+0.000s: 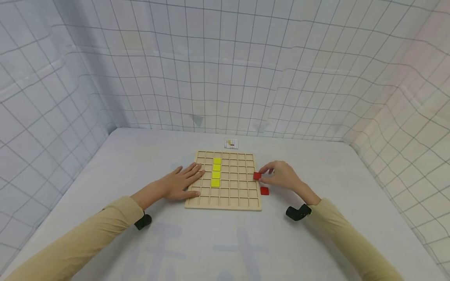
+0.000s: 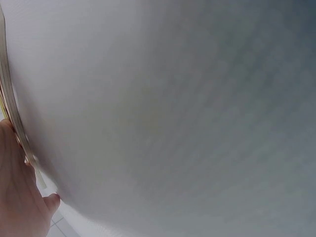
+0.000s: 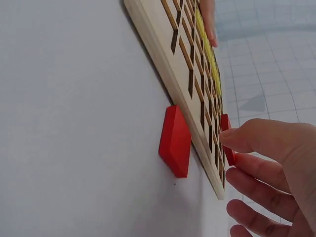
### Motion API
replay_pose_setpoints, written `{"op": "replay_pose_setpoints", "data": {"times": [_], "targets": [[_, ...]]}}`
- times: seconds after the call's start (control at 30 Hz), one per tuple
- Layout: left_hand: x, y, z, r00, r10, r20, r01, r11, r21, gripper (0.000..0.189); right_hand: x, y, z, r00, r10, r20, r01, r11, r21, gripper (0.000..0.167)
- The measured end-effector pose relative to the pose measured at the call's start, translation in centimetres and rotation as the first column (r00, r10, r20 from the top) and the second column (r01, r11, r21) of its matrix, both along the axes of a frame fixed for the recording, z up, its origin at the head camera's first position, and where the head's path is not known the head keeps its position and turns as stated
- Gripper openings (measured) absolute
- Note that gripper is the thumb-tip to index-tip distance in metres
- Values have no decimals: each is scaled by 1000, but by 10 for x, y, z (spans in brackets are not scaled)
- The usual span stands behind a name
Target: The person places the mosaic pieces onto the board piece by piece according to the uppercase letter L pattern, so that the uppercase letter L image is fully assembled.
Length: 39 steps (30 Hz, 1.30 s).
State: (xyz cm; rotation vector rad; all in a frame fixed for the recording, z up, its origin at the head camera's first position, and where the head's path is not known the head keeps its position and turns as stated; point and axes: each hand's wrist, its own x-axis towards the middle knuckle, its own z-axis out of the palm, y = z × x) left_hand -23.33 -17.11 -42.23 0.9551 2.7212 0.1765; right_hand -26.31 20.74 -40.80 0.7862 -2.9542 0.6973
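A wooden grid board [image 1: 225, 203] lies on the table, with several yellow square tiles [image 1: 216, 175] set in one column of its cells. My left hand [image 1: 179, 183] rests on the board's left side, fingers straight and spread. At the right edge, my right hand [image 1: 281, 175] pinches a red square tile [image 1: 257, 176] between thumb and finger, over the board's border. A second red tile [image 3: 175, 142] lies on the table beside the board's right edge, below that hand. In the left wrist view, only part of the left hand [image 2: 22, 187] shows at the board's side.
A small printed card [image 1: 231, 143] with a coloured grid pattern lies behind the board. The white table [image 1: 197, 242] is bordered by grid-patterned cloth walls [image 1: 225, 78]. Black devices [image 1: 299, 212] are worn at both wrists.
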Motion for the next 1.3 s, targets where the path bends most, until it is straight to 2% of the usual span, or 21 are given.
{"op": "replay_pose_setpoints", "data": {"times": [0.17,0.3,0.53,0.8,1.03,1.3], "targets": [[0,2,0,1000,-9,-1,9,1000,18,80,0,-17,3,999,47,-17,-47,999,-25,21],[0,3,0,1000,-12,-5,12,1000,18,80,1,-32,3,998,66,-1,-66,997,-47,21],[-2,1,0,1000,-6,-3,6,1000,-10,80,-1,-56,-3,997,75,19,-75,997,-34,22],[-2,2,0,1000,-7,-6,7,1000,-19,80,0,-79,-10,991,123,43,-121,992,-38,24],[-1,1,0,1000,-10,-15,10,1000,-16,80,1,-90,-7,988,145,58,-143,989,-38,21],[-1,1,-2,1000,-4,-7,4,1000,-11,80,2,-94,-10,989,124,75,-124,992,-7,22]]}}
